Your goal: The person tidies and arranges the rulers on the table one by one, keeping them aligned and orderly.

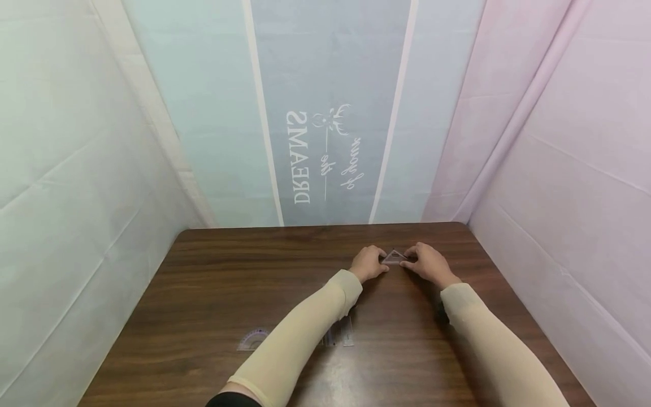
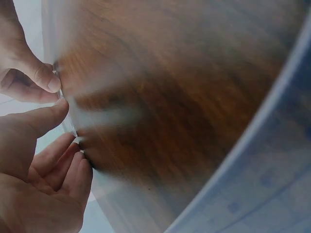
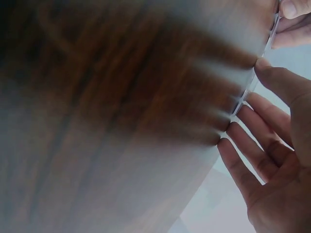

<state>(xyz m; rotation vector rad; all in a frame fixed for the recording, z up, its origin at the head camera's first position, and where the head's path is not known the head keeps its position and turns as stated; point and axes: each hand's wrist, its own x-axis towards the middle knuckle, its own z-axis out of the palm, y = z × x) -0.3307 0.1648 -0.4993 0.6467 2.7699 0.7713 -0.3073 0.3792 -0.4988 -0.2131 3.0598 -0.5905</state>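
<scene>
A small clear set square (image 1: 394,260) lies at the far right part of the brown table, its peak pointing away from me. My left hand (image 1: 368,263) pinches its left corner between thumb and fingers. At the opposite corner, my right hand (image 1: 429,265) holds it the same way, thumb on the near edge and fingers on the sloping far side. Both wrist views show the set square edge-on as a thin clear strip, low over the wood. The right hand's fingertips (image 3: 223,141) are spread along the table surface.
A clear protractor (image 1: 252,340) with purple markings lies at the front left, partly behind my left sleeve (image 1: 300,333). Clear rulers (image 1: 348,332) lie side by side just right of that sleeve, partly covered by it. Fabric curtains (image 1: 330,85) stand around the table (image 1: 203,294).
</scene>
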